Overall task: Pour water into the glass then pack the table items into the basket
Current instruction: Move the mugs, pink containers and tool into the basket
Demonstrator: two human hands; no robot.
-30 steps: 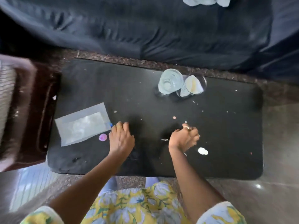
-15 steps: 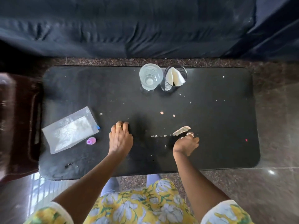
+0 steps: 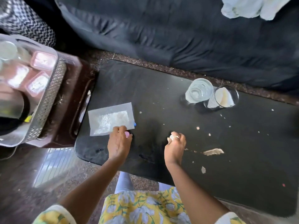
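The left hand (image 3: 119, 143), fingers extended, touches the plastic bag (image 3: 111, 121) at its 11 o'clock (pink cap (image 3: 127, 134) beneath), while the right hand (image 3: 175, 147) pinches a white scrap (image 3: 172, 137), the glass (image 3: 198, 92) at its 1 o'clock.

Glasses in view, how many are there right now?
2. The water glass stands by the far edge of the black table; the second glass, holding a white folded piece, is just right of it. The blurred basket may hide more.
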